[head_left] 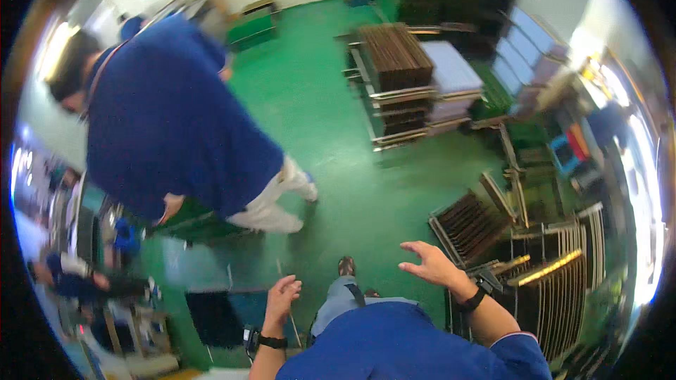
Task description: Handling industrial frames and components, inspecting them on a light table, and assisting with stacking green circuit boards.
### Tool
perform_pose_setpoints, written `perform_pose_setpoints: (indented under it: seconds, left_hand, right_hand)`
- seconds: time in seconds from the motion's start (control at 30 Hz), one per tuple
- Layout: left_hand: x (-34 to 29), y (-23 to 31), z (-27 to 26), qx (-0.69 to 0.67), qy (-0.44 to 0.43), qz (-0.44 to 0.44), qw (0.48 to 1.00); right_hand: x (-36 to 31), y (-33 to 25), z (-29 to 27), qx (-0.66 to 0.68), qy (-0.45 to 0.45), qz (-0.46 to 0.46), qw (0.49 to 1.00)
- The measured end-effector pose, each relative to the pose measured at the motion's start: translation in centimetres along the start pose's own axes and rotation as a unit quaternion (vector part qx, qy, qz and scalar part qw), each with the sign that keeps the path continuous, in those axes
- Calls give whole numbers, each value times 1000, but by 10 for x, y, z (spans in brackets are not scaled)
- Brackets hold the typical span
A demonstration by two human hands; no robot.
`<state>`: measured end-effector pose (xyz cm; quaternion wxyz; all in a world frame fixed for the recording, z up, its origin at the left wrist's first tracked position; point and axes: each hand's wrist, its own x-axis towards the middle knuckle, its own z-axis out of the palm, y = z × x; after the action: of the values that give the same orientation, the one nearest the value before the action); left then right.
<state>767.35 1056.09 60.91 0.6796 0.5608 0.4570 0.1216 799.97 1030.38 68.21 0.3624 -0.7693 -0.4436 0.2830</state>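
My left hand [282, 298] is raised at my left side with loosely bent fingers and nothing in it. A dark flat panel [218, 318] lies or stands low just left of it; I cannot tell which. My right hand [431, 264] reaches forward with the thumb apart from the fingers, and it too holds nothing. Nearest to it is a slotted rack of thin dark boards [470, 227], a little farther off and to the right. Both wrists wear dark straps with a small device.
A co-worker in blue [176, 112] bends over at the left. Green floor [324, 98] runs ahead. Stacked boards [396, 56] and white bins [451, 69] stand ahead right. Another rack with upright slats [563, 295] is close by my right forearm.
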Motion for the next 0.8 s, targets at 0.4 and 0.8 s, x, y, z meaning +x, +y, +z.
perform_pose_setpoints:
  seconds: [0.4,0.8]
  left_hand:
    - [253,136,157,140,-220,-13,965]
    - [440,229,422,233,-320,-27,918]
  right_hand:
    - [58,129,-80,174,189,241,936]
    - [142,336,-268,320,307,376,814]
